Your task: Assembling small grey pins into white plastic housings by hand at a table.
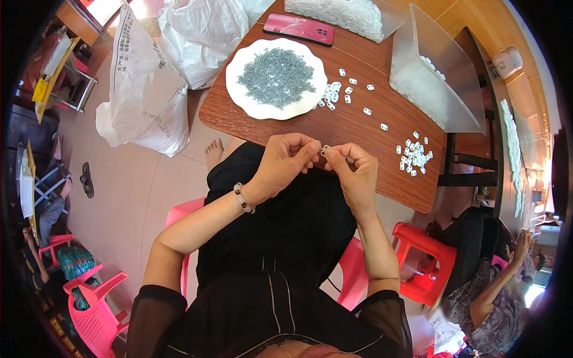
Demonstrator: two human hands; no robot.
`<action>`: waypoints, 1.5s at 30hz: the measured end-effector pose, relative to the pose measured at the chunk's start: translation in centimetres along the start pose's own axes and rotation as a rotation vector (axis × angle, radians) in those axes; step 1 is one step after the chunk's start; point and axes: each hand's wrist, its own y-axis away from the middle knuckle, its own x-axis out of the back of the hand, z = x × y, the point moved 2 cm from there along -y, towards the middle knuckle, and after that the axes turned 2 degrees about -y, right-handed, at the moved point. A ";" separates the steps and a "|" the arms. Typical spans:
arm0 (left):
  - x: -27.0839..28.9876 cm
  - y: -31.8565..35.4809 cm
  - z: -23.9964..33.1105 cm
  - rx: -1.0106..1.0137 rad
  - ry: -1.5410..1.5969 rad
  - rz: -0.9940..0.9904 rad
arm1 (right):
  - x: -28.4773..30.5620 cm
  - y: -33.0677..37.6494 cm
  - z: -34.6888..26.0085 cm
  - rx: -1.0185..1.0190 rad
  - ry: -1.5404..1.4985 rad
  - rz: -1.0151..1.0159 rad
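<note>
1. I see both hands raised over the near edge of the wooden table (358,128), above a lap in black cloth.
2. The left hand (285,160) is curled, thumb and forefinger pinched shut at their tips; what lies between them is too small for me to make out.
3. The right hand (353,170) is also curled, its fingertips closed on one small white clip (325,149), which sits between the two hands, just off the table edge.
4. One white plate (250,101) stands on the table and bears one heap of grey screws (276,76) (too many to count).
5. Loose white clips lie in two groups: one cluster beside the plate (332,95) with about six strays near it, and one cluster at the right (413,156).
6. One clear plastic bin (439,77) stands at the far right; white pieces show inside.
7. One red phone (298,28) lies at the far edge.
8. One beaded bracelet (243,197) circles the left wrist.
9. Two white sacks (146,83) rest on the floor to the left.
</note>
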 end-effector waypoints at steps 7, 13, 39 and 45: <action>0.2 0.0 0.3 -0.002 0.082 -0.026 | 0.3 0.0 -0.5 -0.020 -0.021 0.032; 0.3 0.1 0.4 0.016 0.071 -0.057 | 0.4 0.0 -0.7 -0.016 -0.064 0.022; 0.1 -0.1 0.0 -0.028 -0.049 -0.018 | 0.2 0.0 -0.3 -0.034 0.029 -0.004; 0.3 -0.1 0.0 -0.043 0.028 -0.049 | 0.4 0.0 -0.5 -0.032 -0.006 0.014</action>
